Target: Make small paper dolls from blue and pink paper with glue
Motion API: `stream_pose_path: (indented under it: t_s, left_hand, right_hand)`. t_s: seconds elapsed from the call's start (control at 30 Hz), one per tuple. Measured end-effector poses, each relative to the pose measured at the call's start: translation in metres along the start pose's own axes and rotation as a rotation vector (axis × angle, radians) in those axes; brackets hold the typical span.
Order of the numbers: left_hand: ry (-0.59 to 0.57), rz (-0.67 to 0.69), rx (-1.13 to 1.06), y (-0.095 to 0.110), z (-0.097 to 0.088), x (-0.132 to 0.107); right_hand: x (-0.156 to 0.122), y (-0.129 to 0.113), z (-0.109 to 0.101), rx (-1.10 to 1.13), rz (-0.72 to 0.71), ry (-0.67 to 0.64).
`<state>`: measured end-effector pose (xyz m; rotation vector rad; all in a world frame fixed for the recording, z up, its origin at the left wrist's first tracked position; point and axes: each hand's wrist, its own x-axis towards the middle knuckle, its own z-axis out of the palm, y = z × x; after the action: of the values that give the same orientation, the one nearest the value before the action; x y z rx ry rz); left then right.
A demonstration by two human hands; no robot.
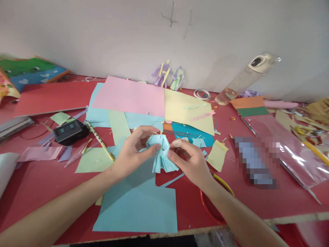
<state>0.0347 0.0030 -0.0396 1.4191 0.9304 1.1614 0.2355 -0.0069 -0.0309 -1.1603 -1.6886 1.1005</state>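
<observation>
A small pleated piece of light blue paper (161,154) is held above the red table (38,178), between both hands. My left hand (133,149) pinches its upper left part with thumb and fingers closed. On the paper's right side, the fingers of my right hand (189,157) are pressed together on the folds. Below the hands a large light blue sheet (138,206) lies flat near the table's front edge.
Pink (131,96), pale yellow (185,109) and green (94,161) sheets and scraps cover the table. A black box (69,132) and a pencil (100,140) lie at the left. A clear bottle (246,77) leans on the wall. Scissors (305,132) lie far right.
</observation>
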Motion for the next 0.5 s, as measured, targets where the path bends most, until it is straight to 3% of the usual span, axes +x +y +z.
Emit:
stream_pose_path:
  t_s: [0.2, 0.5]
  left_hand:
    - [0.009, 0.246, 0.271, -0.002, 0.004, -0.008]
    - [0.094, 0.506, 0.331, -0.003, 0.003, -0.01]
  right_hand:
    - [-0.001, -0.002, 0.003, -0.081, -0.071, 0.046]
    - [-0.003, -0.008, 0.0, -0.088, -0.385, 0.077]
